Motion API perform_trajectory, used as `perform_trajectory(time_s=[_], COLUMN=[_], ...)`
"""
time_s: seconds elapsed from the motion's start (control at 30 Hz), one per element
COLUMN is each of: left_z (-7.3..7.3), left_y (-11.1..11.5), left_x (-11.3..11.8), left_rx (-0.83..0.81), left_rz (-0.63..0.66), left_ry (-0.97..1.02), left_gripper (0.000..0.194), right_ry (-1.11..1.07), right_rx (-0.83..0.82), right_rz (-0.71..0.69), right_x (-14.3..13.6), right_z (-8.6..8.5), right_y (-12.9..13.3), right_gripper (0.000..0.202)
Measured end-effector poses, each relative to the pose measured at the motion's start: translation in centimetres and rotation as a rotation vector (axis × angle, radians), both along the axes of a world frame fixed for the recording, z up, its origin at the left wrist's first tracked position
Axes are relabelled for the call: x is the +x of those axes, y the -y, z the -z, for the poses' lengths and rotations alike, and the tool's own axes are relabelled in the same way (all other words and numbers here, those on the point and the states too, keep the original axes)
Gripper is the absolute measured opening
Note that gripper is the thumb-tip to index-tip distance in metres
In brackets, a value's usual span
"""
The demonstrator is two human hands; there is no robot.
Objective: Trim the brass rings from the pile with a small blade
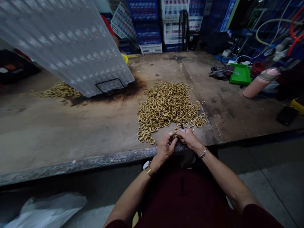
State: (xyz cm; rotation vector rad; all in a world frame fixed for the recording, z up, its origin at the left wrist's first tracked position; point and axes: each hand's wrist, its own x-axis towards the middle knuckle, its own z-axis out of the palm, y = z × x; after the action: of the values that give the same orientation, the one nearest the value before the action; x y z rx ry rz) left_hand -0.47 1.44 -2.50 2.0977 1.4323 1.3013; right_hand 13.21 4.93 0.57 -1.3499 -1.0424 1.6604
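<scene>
A large heap of brass-coloured rings (168,103) lies on the worn table in front of me. My left hand (165,146) is closed in a pinch on a ring (175,135) near the table's front edge. Close against it, my right hand (189,138) has its fingers curled round a small grey tool with a dark, blade-like tip (182,127). That tip points away from me, towards the heap. Fingers partly hide the ring, and I cannot tell whether more than one is held.
A tall, grey-white ribbed panel (78,47) stands on the table's left, with a second ring pile (60,90) beside it. At right are a green tray (240,74), a pink bottle (258,85) and a dark flat object (287,115). Plastic crates (146,23) are stacked behind.
</scene>
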Motion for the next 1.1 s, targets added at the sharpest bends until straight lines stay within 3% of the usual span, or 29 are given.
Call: perform_trajectory(time_s=[0.3,0.43,0.63,0.83,1.1], left_z=[0.5,0.2,0.6,1.4,1.5], left_y=[0.1,-0.2,-0.4,-0.1,-0.6], left_x=[0.2,0.2,-0.2,-0.5,-0.6], left_rx=[-0.062,-0.024,0.045,0.072,0.041], left_rz=[-0.001,0.005,-0.040,0.060,0.098], left_ry=[-0.048,-0.026,-0.007,-0.025,-0.025], left_gripper=[0.025,0.015,0.022,0.025,0.018], right_ry=[-0.013,-0.014,-0.073,-0.141,-0.206], right_rx=[-0.057,-0.064,-0.127,-0.249,-0.369], right_rz=[0.027,0.053,0.088,0.059,0.013], right_x=[-0.5,-0.7,-0.3,0.0,0.0], right_z=[-0.5,-0.2,-0.6,-1.2,-1.4], right_y=[0.4,0.4,0.1,-0.2,0.0], right_gripper=[0.025,0.026,0.024,0.017,0.015])
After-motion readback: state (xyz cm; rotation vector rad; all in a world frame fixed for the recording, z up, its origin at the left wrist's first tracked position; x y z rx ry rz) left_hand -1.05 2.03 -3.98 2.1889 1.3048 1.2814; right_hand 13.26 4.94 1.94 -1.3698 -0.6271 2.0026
